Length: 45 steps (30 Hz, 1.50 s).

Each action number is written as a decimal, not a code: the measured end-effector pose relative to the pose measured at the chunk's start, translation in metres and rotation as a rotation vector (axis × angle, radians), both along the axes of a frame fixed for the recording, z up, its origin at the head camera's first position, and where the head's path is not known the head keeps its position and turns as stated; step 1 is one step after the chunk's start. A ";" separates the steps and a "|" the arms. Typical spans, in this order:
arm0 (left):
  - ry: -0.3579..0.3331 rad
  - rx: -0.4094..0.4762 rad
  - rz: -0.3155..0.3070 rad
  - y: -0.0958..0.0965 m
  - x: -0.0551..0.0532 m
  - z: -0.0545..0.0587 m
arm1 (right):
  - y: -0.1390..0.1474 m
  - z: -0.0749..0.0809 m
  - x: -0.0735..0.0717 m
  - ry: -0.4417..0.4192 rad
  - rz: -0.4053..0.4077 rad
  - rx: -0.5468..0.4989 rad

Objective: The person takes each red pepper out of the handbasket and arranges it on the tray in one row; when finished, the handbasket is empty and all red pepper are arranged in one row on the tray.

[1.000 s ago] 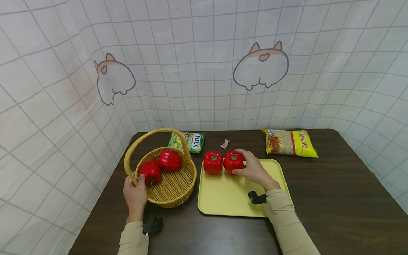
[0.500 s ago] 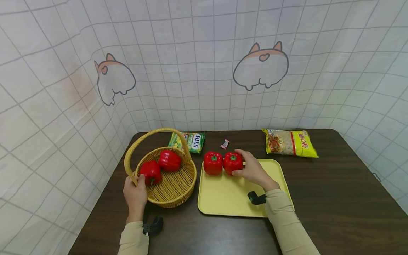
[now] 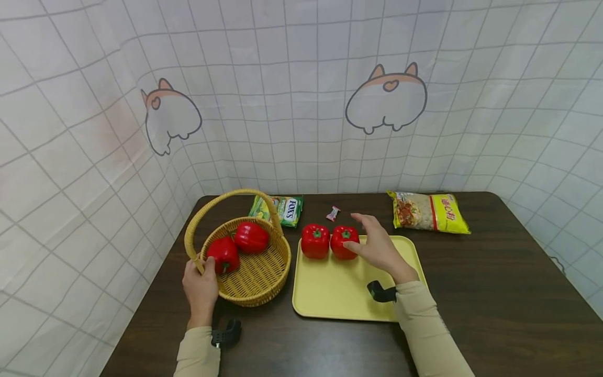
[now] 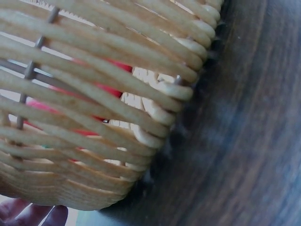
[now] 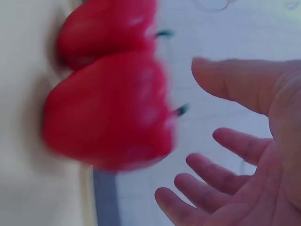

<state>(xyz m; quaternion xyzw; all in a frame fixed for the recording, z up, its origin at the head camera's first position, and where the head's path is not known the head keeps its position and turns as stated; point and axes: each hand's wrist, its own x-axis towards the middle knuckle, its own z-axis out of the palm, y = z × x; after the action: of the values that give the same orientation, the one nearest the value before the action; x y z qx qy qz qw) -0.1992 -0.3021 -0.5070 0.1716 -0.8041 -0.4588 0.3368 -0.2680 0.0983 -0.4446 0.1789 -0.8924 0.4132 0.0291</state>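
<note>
Left on a dark wooden worktop (image 3: 494, 293), the left hand (image 3: 201, 285) grasps the rim of a round yellow wicker basket (image 3: 254, 298) holding two glossy red bell peppers (image 3: 251, 238); rightward, the right hand (image 3: 380, 251), released, hovers beside two upright red bell peppers (image 3: 315, 243) on a yellow rectangular tray's (image 3: 339, 293) far side.

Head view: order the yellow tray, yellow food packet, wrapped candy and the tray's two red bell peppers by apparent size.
Largest to smallest:
1. Yellow tray
2. Yellow food packet
3. Left red bell pepper and right red bell pepper: too alike to rank
4. Wrapped candy
</note>
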 end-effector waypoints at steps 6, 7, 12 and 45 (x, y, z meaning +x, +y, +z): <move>-0.011 0.006 0.012 0.001 0.000 0.001 | -0.014 0.023 0.018 0.075 0.079 -0.123; -0.011 0.002 0.014 0.001 0.000 0.001 | -0.018 0.025 0.022 0.077 0.099 -0.147; -0.013 -0.039 0.019 0.000 0.001 0.000 | -0.045 0.024 0.037 0.045 0.201 -0.236; 0.014 -0.098 0.073 0.003 0.004 0.001 | -0.209 -0.018 0.016 -0.010 0.133 -0.155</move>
<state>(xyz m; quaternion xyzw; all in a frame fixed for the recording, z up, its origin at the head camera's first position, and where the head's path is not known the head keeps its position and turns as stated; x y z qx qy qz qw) -0.1948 -0.2990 -0.5055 0.1809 -0.8166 -0.4074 0.3667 -0.2517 -0.1110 -0.4625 0.2327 -0.8441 0.4829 0.0109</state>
